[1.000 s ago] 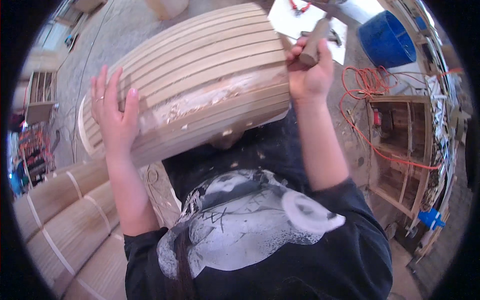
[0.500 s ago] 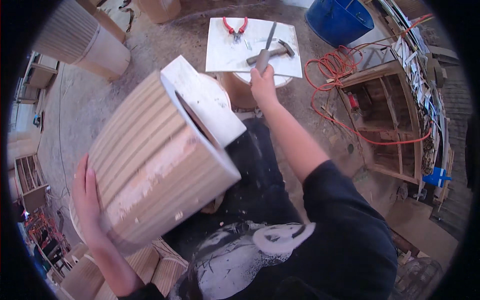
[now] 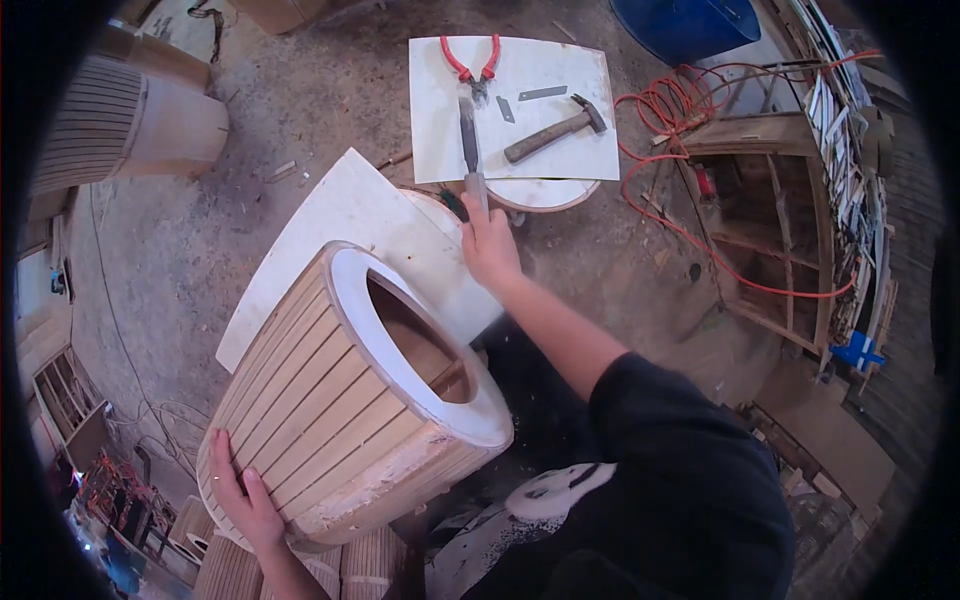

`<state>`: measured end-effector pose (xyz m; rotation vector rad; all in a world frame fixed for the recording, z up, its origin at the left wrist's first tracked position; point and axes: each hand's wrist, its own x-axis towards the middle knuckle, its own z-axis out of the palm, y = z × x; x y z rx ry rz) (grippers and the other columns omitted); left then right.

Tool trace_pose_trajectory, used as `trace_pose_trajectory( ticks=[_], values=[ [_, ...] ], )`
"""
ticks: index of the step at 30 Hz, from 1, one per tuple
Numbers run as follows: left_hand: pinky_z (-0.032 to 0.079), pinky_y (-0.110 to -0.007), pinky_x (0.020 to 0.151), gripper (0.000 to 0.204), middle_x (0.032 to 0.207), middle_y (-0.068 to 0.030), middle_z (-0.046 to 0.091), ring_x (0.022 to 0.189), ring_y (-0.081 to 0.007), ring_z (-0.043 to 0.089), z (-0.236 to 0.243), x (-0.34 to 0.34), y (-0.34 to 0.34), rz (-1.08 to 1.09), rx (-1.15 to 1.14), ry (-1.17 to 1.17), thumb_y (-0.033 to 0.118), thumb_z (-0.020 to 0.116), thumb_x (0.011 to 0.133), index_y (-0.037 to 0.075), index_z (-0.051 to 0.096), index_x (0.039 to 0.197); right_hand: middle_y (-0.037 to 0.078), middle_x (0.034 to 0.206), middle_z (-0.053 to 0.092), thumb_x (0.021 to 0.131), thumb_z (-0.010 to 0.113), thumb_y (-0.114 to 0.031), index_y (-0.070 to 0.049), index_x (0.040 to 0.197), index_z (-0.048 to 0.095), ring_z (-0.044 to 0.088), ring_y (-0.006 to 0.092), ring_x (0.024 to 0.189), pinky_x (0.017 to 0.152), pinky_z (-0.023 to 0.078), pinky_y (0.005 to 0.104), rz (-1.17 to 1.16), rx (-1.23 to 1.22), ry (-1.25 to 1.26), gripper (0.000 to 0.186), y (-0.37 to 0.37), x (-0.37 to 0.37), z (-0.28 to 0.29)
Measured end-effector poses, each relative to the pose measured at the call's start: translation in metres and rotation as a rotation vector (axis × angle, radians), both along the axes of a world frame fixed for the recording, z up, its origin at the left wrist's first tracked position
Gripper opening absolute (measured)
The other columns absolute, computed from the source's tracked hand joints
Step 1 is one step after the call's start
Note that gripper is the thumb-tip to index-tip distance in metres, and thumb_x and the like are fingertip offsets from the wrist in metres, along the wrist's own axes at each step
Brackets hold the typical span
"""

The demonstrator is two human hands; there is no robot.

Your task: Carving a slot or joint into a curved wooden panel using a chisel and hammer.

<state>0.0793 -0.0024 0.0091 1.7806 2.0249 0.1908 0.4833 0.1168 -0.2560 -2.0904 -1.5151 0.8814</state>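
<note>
A tapered drum (image 3: pixel 310 410) of narrow wooden slats leans across my lap, its white oval rim (image 3: pixel 471 424) and hollow opening facing up and away. A rough patch of pale filler runs down its near side. My left hand (image 3: pixel 244 503) lies against the slats at the lower left, fingers spread. Out ahead, my right hand (image 3: pixel 489 240) is closed around the grey handle of a chisel (image 3: pixel 469 138), whose blade points away over the white board (image 3: pixel 440 150). Red-handled pliers (image 3: pixel 477 75), a hammer (image 3: pixel 553 135) and two small flat blades (image 3: pixel 542 93) rest on that board.
Another pale board (image 3: pixel 300 290) lies beneath the drum's far side. Orange hose (image 3: pixel 668 110) coils beside a wooden frame (image 3: pixel 770 220) on the right, near a blue tub (image 3: pixel 690 35). More slatted drums (image 3: pixel 160 130) stand at the far left and below my left arm.
The drum has tipped lower, so its opening now faces me more. My left hand has shifted down and right with it. My right hand has moved left and nearer, still holding the chisel.
</note>
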Motion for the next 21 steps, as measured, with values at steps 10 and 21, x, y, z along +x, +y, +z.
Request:
trace_pose_trajectory(
  ticks=[10,21],
  values=[
    [0.028,-0.049,0.118,0.059,0.149,-0.026,0.048,0.14,-0.0411,0.043,-0.002,-0.007,-0.002,-0.016,-0.041,-0.03,0.03,0.045,0.097,-0.005,0.048,0.143,0.015,0.113,0.058,0.086,0.063,-0.015,-0.025,0.111,0.074,0.056,0.0393,0.104,0.087,0.049,0.0486,0.168,0.019,-0.405,0.029,0.013,0.061,0.003],
    [0.025,-0.049,0.119,0.062,0.152,-0.025,0.043,0.142,-0.0394,0.04,-0.001,-0.005,-0.009,0.028,-0.045,-0.03,0.039,0.043,0.101,-0.005,0.046,0.146,0.006,0.166,0.023,0.071,0.062,-0.002,-0.027,0.159,0.024,0.026,0.0362,0.151,0.117,0.033,0.0521,0.57,-0.159,-0.816,0.099,0.163,0.194,-0.016]
  ],
)
